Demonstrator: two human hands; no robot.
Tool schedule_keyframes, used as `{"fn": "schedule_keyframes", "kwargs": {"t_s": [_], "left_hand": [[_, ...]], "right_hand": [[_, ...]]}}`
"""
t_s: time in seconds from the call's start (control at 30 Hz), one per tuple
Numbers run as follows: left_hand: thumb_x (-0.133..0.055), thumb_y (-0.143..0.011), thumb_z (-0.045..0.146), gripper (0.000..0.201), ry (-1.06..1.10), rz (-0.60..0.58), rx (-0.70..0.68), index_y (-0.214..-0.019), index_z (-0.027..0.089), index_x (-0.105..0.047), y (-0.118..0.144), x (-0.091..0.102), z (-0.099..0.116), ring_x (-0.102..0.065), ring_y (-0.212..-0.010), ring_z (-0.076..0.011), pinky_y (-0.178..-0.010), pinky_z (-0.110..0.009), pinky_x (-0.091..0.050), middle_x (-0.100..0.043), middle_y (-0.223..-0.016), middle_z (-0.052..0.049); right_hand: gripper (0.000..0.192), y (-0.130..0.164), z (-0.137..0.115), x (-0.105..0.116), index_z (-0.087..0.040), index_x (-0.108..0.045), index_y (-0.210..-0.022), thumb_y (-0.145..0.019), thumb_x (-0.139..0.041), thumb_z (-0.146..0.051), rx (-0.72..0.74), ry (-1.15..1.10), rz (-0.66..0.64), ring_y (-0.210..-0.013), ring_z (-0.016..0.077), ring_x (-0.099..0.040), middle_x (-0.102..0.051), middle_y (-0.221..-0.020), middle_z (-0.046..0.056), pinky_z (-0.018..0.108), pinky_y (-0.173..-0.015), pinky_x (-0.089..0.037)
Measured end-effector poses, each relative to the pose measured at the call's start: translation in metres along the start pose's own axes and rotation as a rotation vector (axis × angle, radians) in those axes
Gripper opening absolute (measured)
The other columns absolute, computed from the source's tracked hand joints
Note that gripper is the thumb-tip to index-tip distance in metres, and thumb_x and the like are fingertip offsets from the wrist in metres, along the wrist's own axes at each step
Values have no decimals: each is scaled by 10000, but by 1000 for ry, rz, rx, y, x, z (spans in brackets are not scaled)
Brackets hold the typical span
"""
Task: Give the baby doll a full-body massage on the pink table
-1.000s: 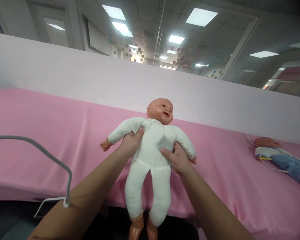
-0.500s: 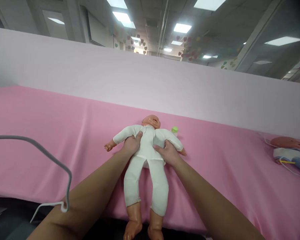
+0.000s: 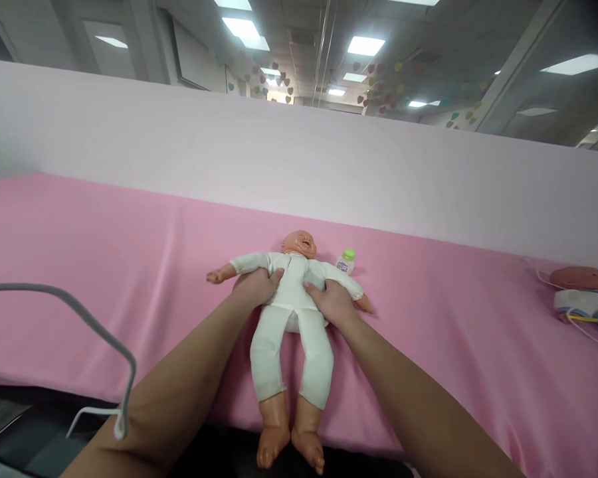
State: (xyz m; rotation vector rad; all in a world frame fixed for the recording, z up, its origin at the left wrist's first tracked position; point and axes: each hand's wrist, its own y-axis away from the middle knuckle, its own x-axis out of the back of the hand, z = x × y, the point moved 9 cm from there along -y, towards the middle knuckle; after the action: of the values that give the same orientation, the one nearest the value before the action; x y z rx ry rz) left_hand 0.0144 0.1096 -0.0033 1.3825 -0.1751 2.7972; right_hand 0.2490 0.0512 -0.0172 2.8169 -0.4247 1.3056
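Note:
A baby doll (image 3: pixel 293 292) with a white cloth body lies on its back, head away from me, its bare feet hanging over the table's front edge. My left hand (image 3: pixel 260 285) grips the side of its torso below one arm, thumb on the chest and fingers hidden underneath. On the opposite side my right hand (image 3: pixel 333 299) holds the torso the same way, thumb towards the middle of the chest. Just beyond the doll's arm on the right stands a small bottle (image 3: pixel 346 261) with a green cap.
Pink cloth (image 3: pixel 428 318) covers the table, backed by a low white wall (image 3: pixel 299 159). At the far right lies another doll (image 3: pixel 583 292) with thin tubing. A bent grey rod (image 3: pixel 94 325) crosses the view at left, over my forearm.
The doll's legs and feet have shifted up a little and closer together. Its left-side arm has lifted slightly, and more of the bottle shows. Both hands keep their hold.

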Motion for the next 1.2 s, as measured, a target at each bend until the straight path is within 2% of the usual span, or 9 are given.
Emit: {"fn": "schedule_keyframes", "kwargs": {"t_s": [0.1,0.2,0.3,0.37,0.5,0.67,0.8,0.97,1.2], "left_hand": [[-451,-963,616,615,-297,-75,-48,-1127,97,-736,10,8,11,-724,-993,-441,-803,-487,-542,-763,-1043,-254],[-469,-962,521,497,-373,-58,-57,-1054,124,-753,13,19,20,-728,-962,-406,-748,-435,-537,-765,-1009,-235],[-476,-957,494,421,-302,31,-77,-879,191,-758,5,32,32,-724,-887,-361,-729,-410,-525,-769,-882,-172],[-481,-957,466,378,-186,125,-104,-864,221,-752,-8,39,41,-719,-902,-333,-760,-395,-523,-776,-885,-134],[-504,-963,460,394,107,271,-125,-1171,217,-736,-46,37,53,-693,-1114,-301,-918,-372,-511,-755,-1213,-134],[-424,-1018,539,548,389,241,-18,-1354,173,-654,-95,4,47,-627,-1299,-287,-1048,-368,-467,-682,-1392,-166],[-385,-1041,528,546,428,216,-42,-1359,179,-658,-106,-11,46,-638,-1292,-270,-1061,-367,-468,-690,-1392,-152],[-395,-1039,567,537,314,197,-116,-1371,255,-680,-98,-19,51,-616,-1322,-284,-1096,-392,-449,-708,-1374,-114],[-338,-1046,611,586,443,135,-60,-1402,273,-659,-101,-28,44,-597,-1361,-284,-1134,-411,-429,-678,-1439,-66]], "right_hand": [[578,3,1,1,-201,-662,-872,-923,-476,-746,-3,126,-79,-891,346,-714,-774,-952,162,403,-712,-451],[588,6,-2,9,-234,-648,-809,-928,-448,-774,40,175,-149,-824,307,-703,-772,-893,117,373,-666,-419],[514,-1,-9,29,-251,-624,-703,-919,-530,-708,87,217,-117,-748,270,-676,-749,-787,82,350,-632,-388],[440,-13,-16,41,-255,-619,-676,-917,-573,-620,117,183,-50,-718,251,-655,-730,-739,63,343,-626,-387],[274,-50,-26,49,-254,-669,-748,-875,-619,-492,123,-142,119,-777,236,-662,-746,-802,36,334,-693,-450],[348,-104,-23,18,-240,-711,-1047,-905,-536,-505,43,-392,197,-1006,235,-706,-785,-1075,49,338,-889,-516],[510,-133,-22,-15,-222,-676,-1271,-953,-464,-559,35,-503,169,-1217,229,-675,-729,-1329,83,359,-1027,-508],[547,-141,-16,-41,-241,-627,-1403,-991,-445,-552,65,-646,142,-1388,190,-576,-621,-1511,51,353,-1171,-423],[543,-139,-12,-43,-220,-647,-1402,-965,-550,-526,127,-1028,117,-1412,198,-560,-590,-1543,61,372,-1198,-421]]}}
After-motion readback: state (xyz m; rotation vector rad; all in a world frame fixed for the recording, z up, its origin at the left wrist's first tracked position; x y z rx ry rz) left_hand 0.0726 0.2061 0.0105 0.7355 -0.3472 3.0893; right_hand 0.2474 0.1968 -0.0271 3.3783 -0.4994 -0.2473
